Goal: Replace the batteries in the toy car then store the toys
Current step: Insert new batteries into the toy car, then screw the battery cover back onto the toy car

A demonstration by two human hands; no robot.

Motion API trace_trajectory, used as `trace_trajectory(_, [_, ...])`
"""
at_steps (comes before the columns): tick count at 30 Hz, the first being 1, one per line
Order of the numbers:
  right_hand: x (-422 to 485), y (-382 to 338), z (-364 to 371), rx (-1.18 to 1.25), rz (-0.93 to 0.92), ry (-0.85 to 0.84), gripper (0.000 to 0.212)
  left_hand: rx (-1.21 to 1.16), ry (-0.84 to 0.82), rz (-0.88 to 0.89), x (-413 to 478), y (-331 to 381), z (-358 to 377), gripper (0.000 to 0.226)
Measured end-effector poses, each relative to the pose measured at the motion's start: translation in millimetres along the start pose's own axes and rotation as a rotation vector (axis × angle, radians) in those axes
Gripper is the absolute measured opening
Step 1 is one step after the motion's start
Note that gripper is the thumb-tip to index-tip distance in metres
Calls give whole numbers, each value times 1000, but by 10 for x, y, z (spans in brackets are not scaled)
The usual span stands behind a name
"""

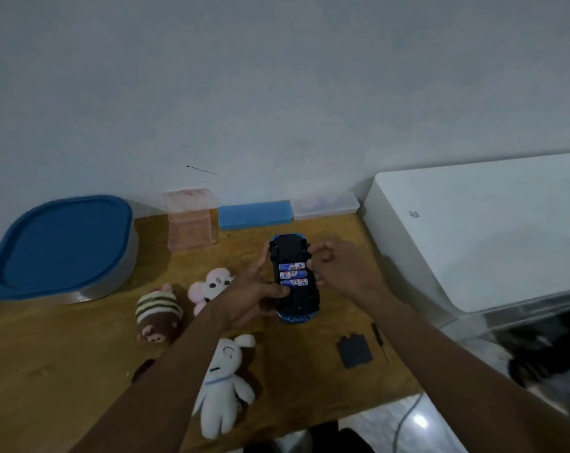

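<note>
A blue toy car point(293, 305) is held upside down above the wooden table point(64, 371), its black underside up. Three batteries point(292, 274) lie side by side in the open compartment. My left hand point(254, 299) grips the car from the left, thumb on the nearest battery. My right hand point(336, 266) steadies the car's right side, fingertips at the batteries' ends. The black battery cover point(355, 350) lies on the table to the right, with a small screwdriver point(379, 341) beside it. Three plush toys lie at left: a striped brown one point(157, 313), a pink one point(210, 287) and a white rabbit point(226, 384).
A large grey bin with a blue lid point(61, 246) stands at the back left. Against the wall are a pink clear box point(190, 220), a blue box point(254, 214) and a clear flat box point(326, 206). A white printer point(489, 230) stands right of the table.
</note>
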State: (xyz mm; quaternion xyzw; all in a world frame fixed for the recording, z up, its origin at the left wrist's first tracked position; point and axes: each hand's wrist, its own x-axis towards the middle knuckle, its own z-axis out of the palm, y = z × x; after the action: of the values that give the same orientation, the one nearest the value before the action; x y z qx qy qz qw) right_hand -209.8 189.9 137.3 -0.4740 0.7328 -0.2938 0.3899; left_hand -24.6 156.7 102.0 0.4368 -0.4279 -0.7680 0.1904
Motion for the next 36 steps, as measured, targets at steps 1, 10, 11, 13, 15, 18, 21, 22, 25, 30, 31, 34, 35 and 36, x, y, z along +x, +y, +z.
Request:
trace_trajectory(1, [-58, 74, -24, 30, 23, -6, 19, 0, -7, -16, 0, -53, 51, 99])
trace_trajectory(10, [-310, 811, -253, -105, 66, -55, 8, -39, 30, -66, -103, -509, 514, 97])
trace_trajectory(11, [-335, 908, -273, -156, 62, -67, 8, -49, 39, -70, -122, -550, 543, 97])
trace_trajectory(13, [-385, 1095, -301, -279, 33, -77, 11, -69, 69, -68, -169, -622, 605, 98])
trace_trajectory(15, [-443, 1250, -321, -422, 15, -111, 19, -87, 100, -72, -216, -678, 668, 98])
trace_trajectory(18, [-518, 1394, -327, -592, -15, -198, 44, -111, 123, -88, -263, -765, 725, 97])
trace_trajectory(21, [-540, 1497, -306, -701, -92, -256, 60, -116, 136, -90, -297, -848, 745, 96])
trace_trajectory(22, [-538, 1527, -300, -723, -115, -265, 63, -112, 135, -86, -308, -869, 757, 96])
trace_trajectory(25, [-532, 1591, -294, -737, -154, -255, 66, -101, 140, -83, -340, -913, 793, 96])
trace_trajectory(30, [-533, 1654, -296, -759, -211, -254, 57, -122, 156, -88, -386, -968, 825, 96])
trace_trajectory(31, [-541, 1658, -295, -763, -219, -249, 54, -126, 161, -89, -390, -982, 828, 96])
trace_trajectory(34, [-570, 1659, -285, -773, -231, -211, 43, -142, 174, -95, -404, -1014, 840, 96])
trace_trajectory(35, [-578, 1660, -279, -772, -229, -195, 43, -146, 176, -96, -407, -1025, 841, 97])
trace_trajectory(36, [-582, 1667, -272, -766, -230, -175, 46, -148, 177, -94, -410, -1036, 843, 98])
